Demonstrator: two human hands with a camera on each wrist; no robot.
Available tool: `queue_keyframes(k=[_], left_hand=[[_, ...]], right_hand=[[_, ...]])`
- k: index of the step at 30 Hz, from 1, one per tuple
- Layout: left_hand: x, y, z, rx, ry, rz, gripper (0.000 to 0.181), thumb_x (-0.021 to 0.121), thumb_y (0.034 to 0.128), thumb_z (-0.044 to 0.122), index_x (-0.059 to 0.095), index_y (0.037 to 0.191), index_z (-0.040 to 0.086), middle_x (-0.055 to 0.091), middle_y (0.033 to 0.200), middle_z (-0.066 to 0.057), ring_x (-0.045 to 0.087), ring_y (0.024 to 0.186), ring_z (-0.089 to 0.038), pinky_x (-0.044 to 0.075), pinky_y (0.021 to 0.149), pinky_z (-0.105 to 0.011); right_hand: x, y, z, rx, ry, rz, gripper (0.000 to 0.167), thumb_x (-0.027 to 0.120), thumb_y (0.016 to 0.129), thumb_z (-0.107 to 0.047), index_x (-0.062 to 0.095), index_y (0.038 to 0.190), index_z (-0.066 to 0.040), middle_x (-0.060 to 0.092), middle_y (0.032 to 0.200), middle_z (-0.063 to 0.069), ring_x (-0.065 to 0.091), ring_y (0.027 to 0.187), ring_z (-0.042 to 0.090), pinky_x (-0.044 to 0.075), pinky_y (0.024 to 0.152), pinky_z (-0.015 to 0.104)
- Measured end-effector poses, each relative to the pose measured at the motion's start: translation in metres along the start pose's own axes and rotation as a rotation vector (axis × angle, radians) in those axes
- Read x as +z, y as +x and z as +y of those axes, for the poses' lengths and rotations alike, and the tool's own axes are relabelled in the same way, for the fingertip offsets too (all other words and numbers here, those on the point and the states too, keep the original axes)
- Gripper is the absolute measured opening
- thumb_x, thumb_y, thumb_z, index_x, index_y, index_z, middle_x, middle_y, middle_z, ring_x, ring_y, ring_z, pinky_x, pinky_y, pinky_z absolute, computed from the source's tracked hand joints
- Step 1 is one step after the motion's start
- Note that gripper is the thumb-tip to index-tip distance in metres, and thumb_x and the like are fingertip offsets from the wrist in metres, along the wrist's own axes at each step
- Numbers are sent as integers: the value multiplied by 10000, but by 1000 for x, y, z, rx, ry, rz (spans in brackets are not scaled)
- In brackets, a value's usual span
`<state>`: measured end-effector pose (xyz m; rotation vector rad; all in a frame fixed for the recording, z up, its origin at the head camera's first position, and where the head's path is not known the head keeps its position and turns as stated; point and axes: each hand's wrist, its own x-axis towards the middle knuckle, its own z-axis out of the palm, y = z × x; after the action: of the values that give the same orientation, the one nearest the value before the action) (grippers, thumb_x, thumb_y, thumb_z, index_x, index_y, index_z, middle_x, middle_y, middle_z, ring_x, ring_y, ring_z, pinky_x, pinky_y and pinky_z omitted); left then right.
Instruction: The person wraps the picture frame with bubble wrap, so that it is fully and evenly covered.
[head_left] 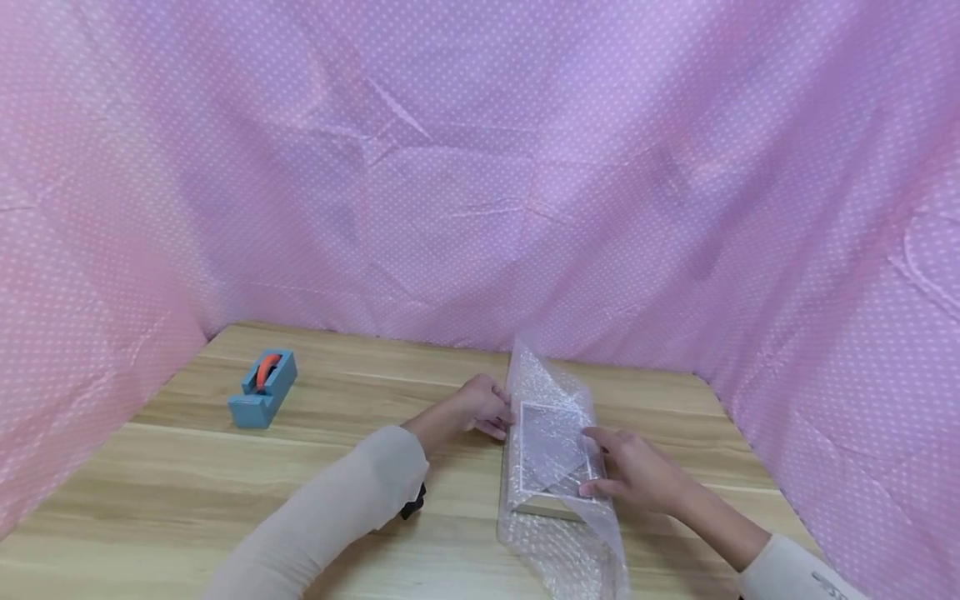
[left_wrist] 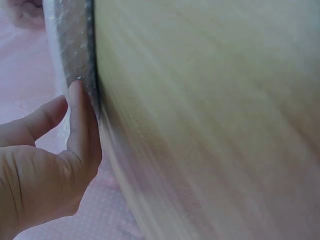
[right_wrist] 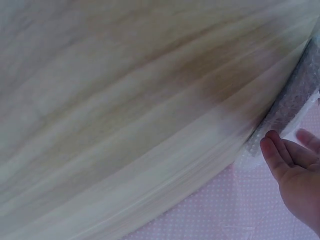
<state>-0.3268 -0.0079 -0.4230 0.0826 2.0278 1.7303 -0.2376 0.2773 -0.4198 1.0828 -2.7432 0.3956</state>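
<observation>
A flat rectangular object with a pale frame (head_left: 551,450) lies on the table under clear bubble wrap (head_left: 551,379), which extends past its far and near ends. My left hand (head_left: 486,408) touches the wrap's left side; in the left wrist view, that hand's (left_wrist: 55,155) fingertips rest against the bubble-wrapped side (left_wrist: 77,45), thumb held apart. On the right side, my right hand (head_left: 637,473) has fingers and thumb spread over the wrapped edge. The right wrist view shows this hand (right_wrist: 295,170) with extended fingers at the wrapped side (right_wrist: 295,95).
A blue tape dispenser (head_left: 258,400) with an orange roll stands at the left of the wooden table (head_left: 337,375). Pink dotted cloth (head_left: 450,208) hangs behind the table and at both sides.
</observation>
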Motion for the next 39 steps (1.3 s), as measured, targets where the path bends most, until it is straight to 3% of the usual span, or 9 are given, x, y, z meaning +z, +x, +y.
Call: queue_keyframes(k=[3,6,10,16,27,36,39], left_hand=[[3,0,1,-9,0,33,269,716,838,-162,526,877,25,600,741,-115,612,603,-201,616,591,-318],[6,0,2,-7,20,56,306,729,823,-165,509,865,43,587,740,-97,596,597,-188,606,567,-301],[8,0,4,8,60,79,299,727,812,-169,513,868,32,591,743,-104,596,596,-190,603,555,-300],[4,-1,4,22,119,117,259,732,804,-158,545,889,0,600,739,-121,599,586,-196,609,559,-320],[-29,-2,0,-7,91,97,234,732,794,-151,569,897,-19,618,779,-141,621,611,-226,616,583,-337],[-55,-13,-6,-20,78,102,292,715,784,-170,517,913,0,593,771,-129,619,589,-223,620,589,-348],[-60,-15,-6,-24,73,99,294,712,778,-174,517,906,5,591,758,-128,617,581,-219,621,590,-348]], right_hand=[[-1,3,0,-40,-24,-1,783,793,843,-507,588,1395,9,692,1014,132,643,872,192,584,774,403],[-3,5,1,-56,-56,-21,693,777,855,-519,655,1354,-54,657,1114,169,617,898,170,581,749,376],[-4,9,3,-87,-78,-55,634,762,863,-535,702,1296,-76,616,1064,154,563,829,131,532,681,311],[-3,17,3,-119,-90,-64,624,739,880,-552,707,1293,-85,594,1066,163,529,853,136,515,701,325],[9,40,-2,-134,-68,-65,621,718,896,-542,670,1336,-105,577,1144,198,501,899,147,513,750,361],[19,60,-15,-150,-100,-81,613,717,900,-549,661,1340,-126,590,1180,198,530,951,204,510,791,394],[18,64,-20,-157,-124,-77,608,717,896,-554,667,1320,-121,596,1225,192,566,1045,265,530,855,444]])
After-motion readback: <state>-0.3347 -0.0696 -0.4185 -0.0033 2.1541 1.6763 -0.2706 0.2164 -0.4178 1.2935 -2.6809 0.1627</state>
